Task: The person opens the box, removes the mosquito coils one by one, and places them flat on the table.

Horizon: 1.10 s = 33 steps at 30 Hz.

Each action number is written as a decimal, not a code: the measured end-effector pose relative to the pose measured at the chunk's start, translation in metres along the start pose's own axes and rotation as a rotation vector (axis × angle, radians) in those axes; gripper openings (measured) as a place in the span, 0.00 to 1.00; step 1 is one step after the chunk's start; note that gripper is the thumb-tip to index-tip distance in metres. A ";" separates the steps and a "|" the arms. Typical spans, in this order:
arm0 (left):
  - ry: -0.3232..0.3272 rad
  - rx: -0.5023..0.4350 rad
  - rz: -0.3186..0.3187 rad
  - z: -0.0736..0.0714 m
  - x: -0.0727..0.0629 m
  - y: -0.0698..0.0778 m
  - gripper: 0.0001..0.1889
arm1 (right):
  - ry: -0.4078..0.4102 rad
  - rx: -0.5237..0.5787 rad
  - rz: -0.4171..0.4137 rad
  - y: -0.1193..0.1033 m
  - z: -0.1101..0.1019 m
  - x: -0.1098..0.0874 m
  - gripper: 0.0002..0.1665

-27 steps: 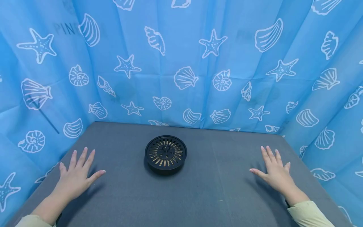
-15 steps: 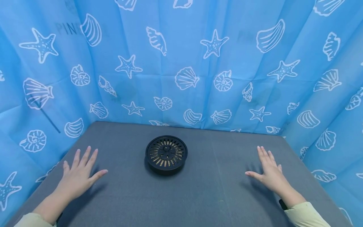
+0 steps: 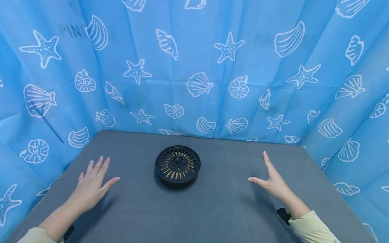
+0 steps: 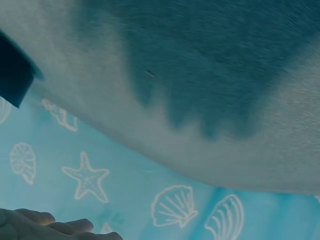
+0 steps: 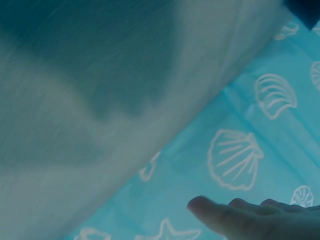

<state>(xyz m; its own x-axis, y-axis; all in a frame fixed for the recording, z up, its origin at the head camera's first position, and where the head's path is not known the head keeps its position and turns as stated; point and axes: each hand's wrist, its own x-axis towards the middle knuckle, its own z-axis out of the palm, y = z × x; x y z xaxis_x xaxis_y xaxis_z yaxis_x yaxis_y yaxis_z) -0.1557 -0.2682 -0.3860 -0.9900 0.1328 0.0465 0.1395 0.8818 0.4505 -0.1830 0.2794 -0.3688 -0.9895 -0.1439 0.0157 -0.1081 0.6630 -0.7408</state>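
A round black holder (image 3: 177, 166) with a slotted lid sits on the grey table, left of the middle in the head view; something tan shows through its slots. To its left, my left hand (image 3: 88, 189) hovers over the table with fingers stretched and thumb apart. My right hand (image 3: 275, 184) is on the other side, thumb spread away from its straight fingers and pointing toward the holder. Neither hand touches anything. In the left wrist view, only fingers of the left hand (image 4: 55, 227) show at the bottom edge; fingers of the right hand (image 5: 245, 215) appear in the right wrist view.
The grey cloth-covered table (image 3: 212, 209) carries the shadows of both hands. A blue curtain (image 3: 194, 50) with white shells and starfish encloses its back and sides. A black strap piece (image 3: 284, 216) sits at the right wrist.
My right hand has moved left toward the holder and turned edge-on, its fingers now together. My left hand has drifted slightly right. The holder has stayed put.
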 end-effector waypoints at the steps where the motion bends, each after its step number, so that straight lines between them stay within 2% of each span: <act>1: 0.003 -0.006 0.004 0.000 0.000 0.002 0.45 | -0.002 0.016 0.001 -0.002 0.002 0.001 0.69; 5: -0.002 -0.056 0.020 0.002 0.001 0.011 0.45 | -0.025 0.123 -0.015 -0.009 0.011 0.006 0.66; 11: -0.043 -0.206 0.029 0.002 0.002 0.022 0.45 | -0.069 0.315 -0.022 -0.020 0.024 0.014 0.62; 16: -0.071 -0.280 -0.011 0.004 0.004 0.033 0.47 | -0.089 0.402 -0.044 -0.026 0.036 0.019 0.60; 20: -0.080 -0.328 -0.048 0.007 0.004 0.042 0.46 | -0.135 0.492 -0.024 -0.030 0.044 0.021 0.59; 25: -0.038 -0.371 -0.052 0.008 0.004 0.053 0.43 | -0.172 0.590 0.004 -0.035 0.056 0.025 0.60; 33: 0.024 -0.411 0.020 0.012 0.006 0.075 0.37 | -0.206 0.701 0.048 -0.042 0.080 0.033 0.62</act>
<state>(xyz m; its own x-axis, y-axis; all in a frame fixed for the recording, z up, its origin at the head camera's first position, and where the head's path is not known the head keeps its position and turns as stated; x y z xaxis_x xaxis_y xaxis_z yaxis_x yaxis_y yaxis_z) -0.1513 -0.1959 -0.3628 -0.9880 0.1335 0.0779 0.1449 0.6242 0.7677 -0.2030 0.1877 -0.3909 -0.9460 -0.3072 -0.1032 0.0902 0.0564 -0.9943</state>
